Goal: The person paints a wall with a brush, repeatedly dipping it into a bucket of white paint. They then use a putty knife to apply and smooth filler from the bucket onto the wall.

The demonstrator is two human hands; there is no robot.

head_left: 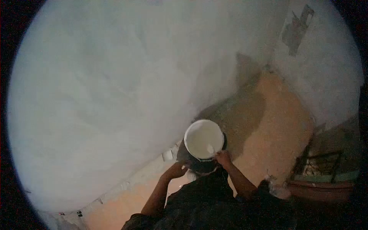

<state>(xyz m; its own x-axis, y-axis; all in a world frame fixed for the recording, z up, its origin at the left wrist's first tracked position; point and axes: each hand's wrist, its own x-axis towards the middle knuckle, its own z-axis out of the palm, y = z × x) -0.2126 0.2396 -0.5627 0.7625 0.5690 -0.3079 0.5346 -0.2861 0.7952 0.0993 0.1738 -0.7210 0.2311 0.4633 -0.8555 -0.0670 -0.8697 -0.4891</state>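
A round white bucket (pixel 186 141) stands in front of my body, seen from above, with pale cream liquid (pixel 201 142) inside. My right hand (pixel 223 158) is closed at the near right rim. From its fingers a small whitish tool (pixel 210 149) reaches over the rim into the bucket; its exact kind is too blurred to name. Lower left of the bucket, my left hand (pixel 176 170) has its fingers curled inward, with a small white spot at the fingertips. What it holds, if anything, is hidden.
A large whitish wall (pixel 107 92) rises on the left, meeting another wall (pixel 322 65) at a corner. The floor (pixel 281 115) is orange-brown, with shadows across it. A dark framed object (pixel 320 166) stands at the right, and a clear plastic bag (pixel 278 189) lies near my right side.
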